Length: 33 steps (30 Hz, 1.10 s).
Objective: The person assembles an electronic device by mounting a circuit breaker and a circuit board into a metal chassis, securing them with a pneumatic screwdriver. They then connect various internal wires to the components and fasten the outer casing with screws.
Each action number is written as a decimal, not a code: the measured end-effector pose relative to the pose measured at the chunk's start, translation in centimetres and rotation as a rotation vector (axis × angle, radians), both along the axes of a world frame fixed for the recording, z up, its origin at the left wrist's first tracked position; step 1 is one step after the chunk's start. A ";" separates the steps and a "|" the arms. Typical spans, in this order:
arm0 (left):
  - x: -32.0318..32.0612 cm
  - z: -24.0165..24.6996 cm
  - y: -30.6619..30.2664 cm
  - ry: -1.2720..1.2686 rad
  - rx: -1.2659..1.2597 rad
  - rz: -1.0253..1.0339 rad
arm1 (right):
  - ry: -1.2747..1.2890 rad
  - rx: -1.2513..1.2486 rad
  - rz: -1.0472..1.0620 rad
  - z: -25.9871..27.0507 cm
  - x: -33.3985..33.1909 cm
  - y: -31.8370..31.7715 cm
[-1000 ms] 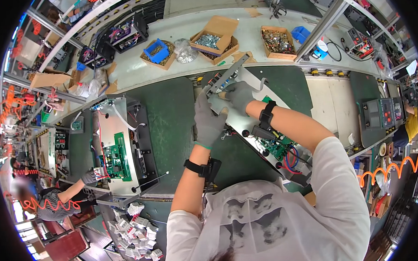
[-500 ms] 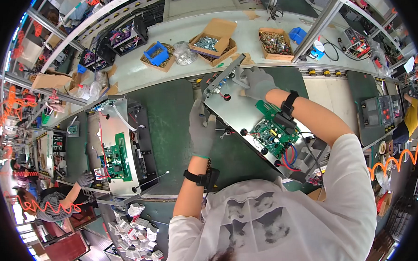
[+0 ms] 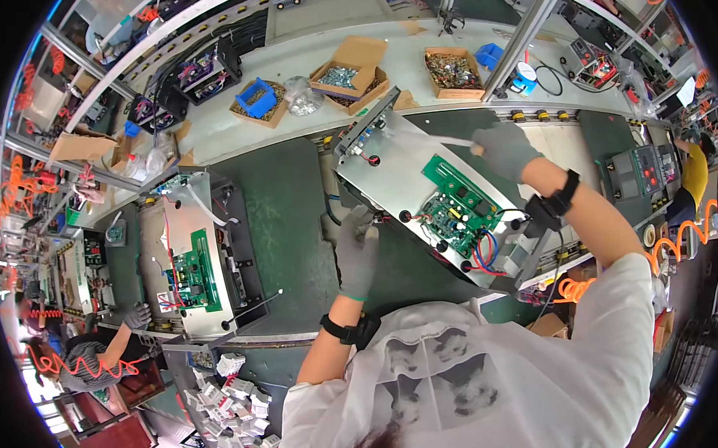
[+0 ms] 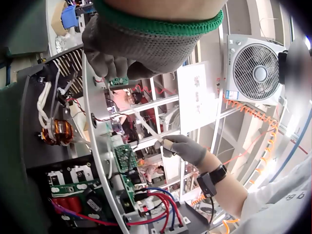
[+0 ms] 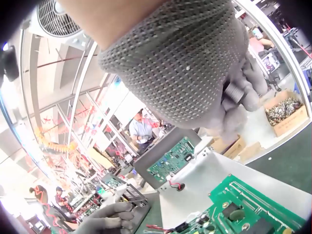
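The left wrist view shows a coil hidden from the head view. The unit lies slantwise on the bench — long axis running far left to near right, panel end far left. The right hand's grip pinches the ribbon; the left hand is at the near edge — grip unclear.

This is an electronics assembly workshop: open chassis sit along a roller line, boxed metal parts by the bench's edge.

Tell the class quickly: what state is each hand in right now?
Left hand: beside the chassis; whether it grips anything cannot be told.
Right hand: closed, pinching the pale ribbon cable.
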<state>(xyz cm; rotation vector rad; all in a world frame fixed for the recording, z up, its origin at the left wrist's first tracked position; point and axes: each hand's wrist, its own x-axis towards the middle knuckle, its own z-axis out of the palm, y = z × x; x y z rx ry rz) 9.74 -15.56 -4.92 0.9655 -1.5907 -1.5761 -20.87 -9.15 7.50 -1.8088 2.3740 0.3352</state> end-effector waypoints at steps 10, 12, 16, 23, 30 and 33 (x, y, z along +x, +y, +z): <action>-4.3 5.0 4.9 0.252 0.073 -0.352 | -0.891 -0.289 0.027 1.8 6.5 7.4; -5.1 5.5 5.4 0.250 0.163 -0.371 | -0.754 -0.307 0.116 0.9 7.5 7.0; -5.4 5.7 5.7 0.271 0.199 -0.275 | -0.615 -0.395 0.132 -0.5 8.8 6.5; -4.4 4.6 5.1 0.126 0.195 -0.237 | -0.482 -0.312 0.134 -1.6 10.2 5.8; -3.9 3.5 4.9 0.161 0.334 -0.204 | -0.229 -0.278 0.351 -1.6 10.5 4.3; -3.6 3.2 4.9 0.212 0.295 -0.200 | -0.232 -0.408 0.421 -1.3 11.0 3.7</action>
